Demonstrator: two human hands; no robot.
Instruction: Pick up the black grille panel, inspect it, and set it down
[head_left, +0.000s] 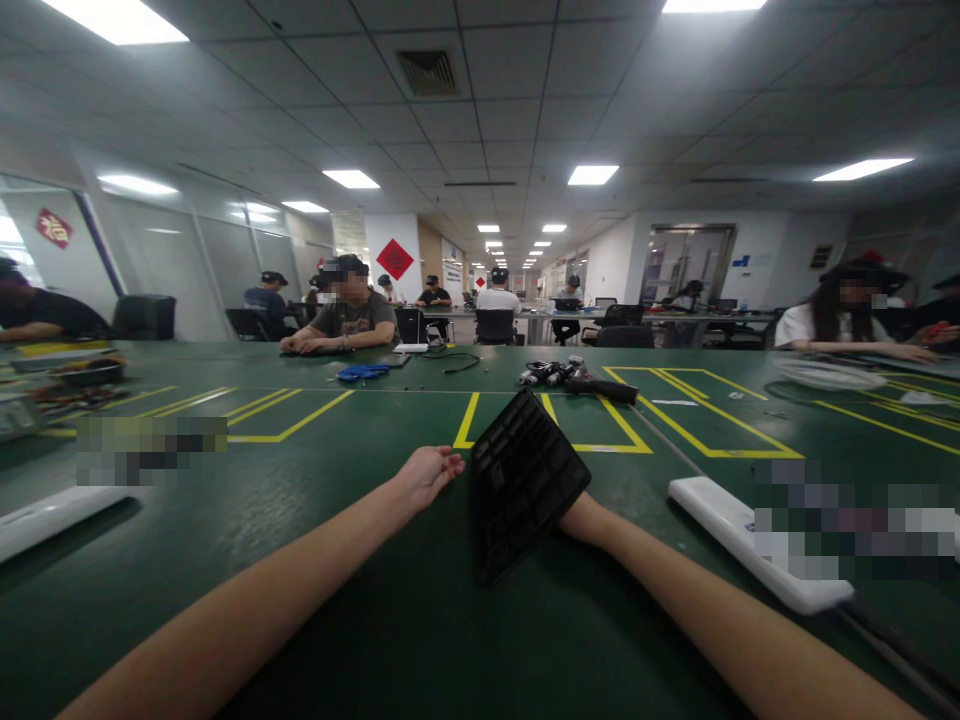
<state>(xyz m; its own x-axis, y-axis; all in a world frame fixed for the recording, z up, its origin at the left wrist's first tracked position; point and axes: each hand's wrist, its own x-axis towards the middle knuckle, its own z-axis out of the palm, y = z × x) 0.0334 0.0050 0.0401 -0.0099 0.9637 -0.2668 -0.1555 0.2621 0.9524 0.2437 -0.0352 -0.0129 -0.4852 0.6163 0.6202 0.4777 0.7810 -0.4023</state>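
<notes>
A black plastic tray with a grid of square compartments [525, 470] is raised above the green table, tilted steeply with its gridded face turned to the left. My right hand [583, 520] grips it from behind at the right edge; the tray hides most of those fingers. Just left of the tray is my left hand [429, 475], holding nothing, its fingers loosely stretched toward the tray's edge and seemingly apart from it.
Yellow tape outlines [559, 447] mark the green tabletop [315, 560]. A white power strip [750, 540] lies to the right, another white strip [60, 520] to the left. Beyond are bundled cables [551, 372], a black handle-like object [600, 388] and a blue item [364, 372]. People sit across the table.
</notes>
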